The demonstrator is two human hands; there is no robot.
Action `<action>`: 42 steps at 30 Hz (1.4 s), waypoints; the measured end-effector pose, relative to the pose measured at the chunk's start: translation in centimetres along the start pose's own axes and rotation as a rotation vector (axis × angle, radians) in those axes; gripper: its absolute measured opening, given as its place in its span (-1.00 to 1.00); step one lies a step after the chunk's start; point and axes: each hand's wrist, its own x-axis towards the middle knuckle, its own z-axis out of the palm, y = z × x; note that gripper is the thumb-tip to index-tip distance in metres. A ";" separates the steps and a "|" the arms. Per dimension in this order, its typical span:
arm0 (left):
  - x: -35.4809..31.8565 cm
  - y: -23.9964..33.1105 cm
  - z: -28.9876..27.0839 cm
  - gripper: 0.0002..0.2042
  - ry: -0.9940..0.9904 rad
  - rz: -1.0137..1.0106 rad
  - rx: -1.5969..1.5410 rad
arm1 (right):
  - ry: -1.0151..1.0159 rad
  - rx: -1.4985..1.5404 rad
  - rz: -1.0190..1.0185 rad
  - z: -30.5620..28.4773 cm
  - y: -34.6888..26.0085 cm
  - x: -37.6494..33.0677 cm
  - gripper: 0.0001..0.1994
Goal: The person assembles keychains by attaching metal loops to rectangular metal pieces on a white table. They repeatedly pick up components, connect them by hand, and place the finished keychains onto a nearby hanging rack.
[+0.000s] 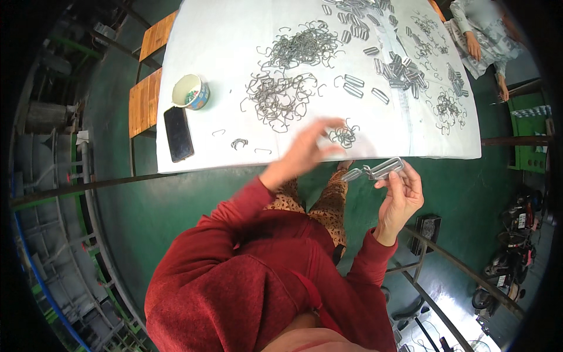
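Observation:
My right hand (401, 198) pinches a flat metal slotted buckle (385, 169) just off the table's near edge. A smaller metal loop piece (352, 175) hangs from its left end, apparently joined by a bent wire. My left hand (300, 150), slightly blurred, reaches over the edge with thumb and fingers apart and nothing visible between them. Beside its fingertips lies a small pile of bent wire hooks (346, 136). Farther back are a larger heap of wire hooks (278, 101) and a darker heap (305, 47). Several loose slotted buckles (353, 85) lie to the right of these.
On the white table (205, 141) stand a paper tub (199, 97) with small coloured bits and a black phone (178, 134). More buckles (404, 73) are piled at right. Another person's hand (472, 47) rests at the far right edge. Wooden stools (145, 102) stand at left.

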 end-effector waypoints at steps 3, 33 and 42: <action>4.4 -6.4 -5.6 -0.87 0.200 0.015 0.549 | -0.010 0.006 -0.016 -0.6 -0.5 -0.2 -0.78; -0.7 7.1 1.7 -0.82 -0.362 -0.321 -0.409 | 0.000 -0.041 0.073 -1.2 1.9 -4.5 -0.77; -1.6 4.9 3.9 -0.86 -0.241 -0.165 -0.297 | 0.059 -0.159 0.015 -0.3 2.7 -4.8 -0.77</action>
